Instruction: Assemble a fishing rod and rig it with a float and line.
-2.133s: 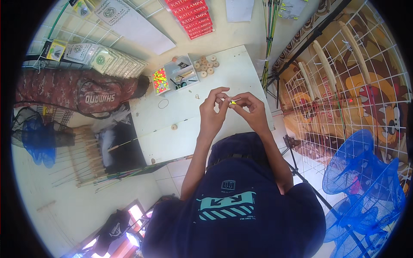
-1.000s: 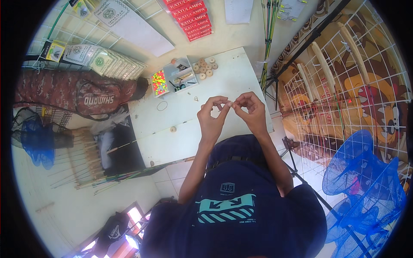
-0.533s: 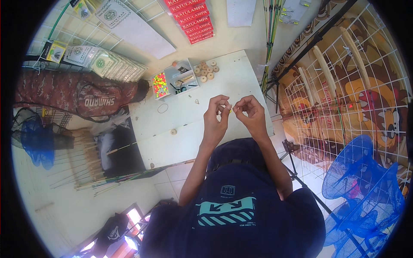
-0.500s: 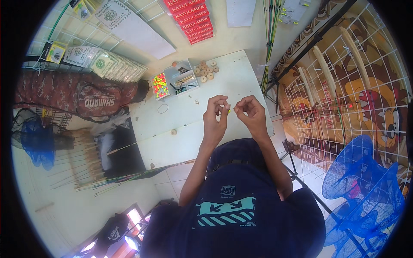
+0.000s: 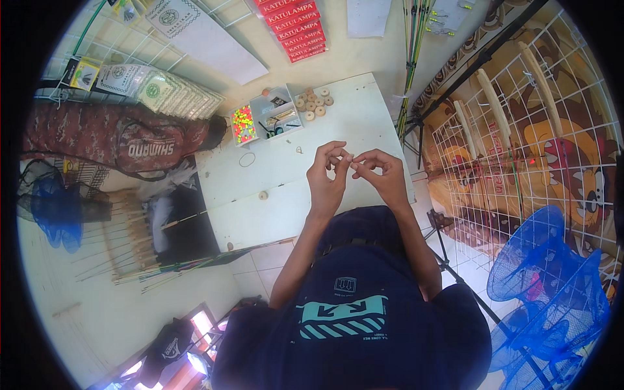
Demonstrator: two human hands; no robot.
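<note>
My left hand (image 5: 329,174) and my right hand (image 5: 385,175) meet above the near right part of the white table (image 5: 286,169). Both are closed, thumb against index finger, and their fingertips touch or nearly touch. Whatever is pinched there is too small and too covered by the fingers to name. On the table beyond stands a white divided box (image 5: 286,129), holding bright pink, yellow and orange beads (image 5: 243,123) at its left. A thin loop of line (image 5: 247,160) lies in front of the box, with a smaller loop (image 5: 299,150) to its right.
Several round cork-coloured discs (image 5: 311,104) are grouped right of the box; a single disc (image 5: 263,195) lies nearer me. A camouflage bag (image 5: 130,140) is at the left. Thin rods (image 5: 411,71) stand at the table's right corner. Blue nets (image 5: 539,273) hang at the right.
The fingertips of both hands have come together; they were slightly apart before. A small yellow thing seen by my left fingertips is now out of sight.
</note>
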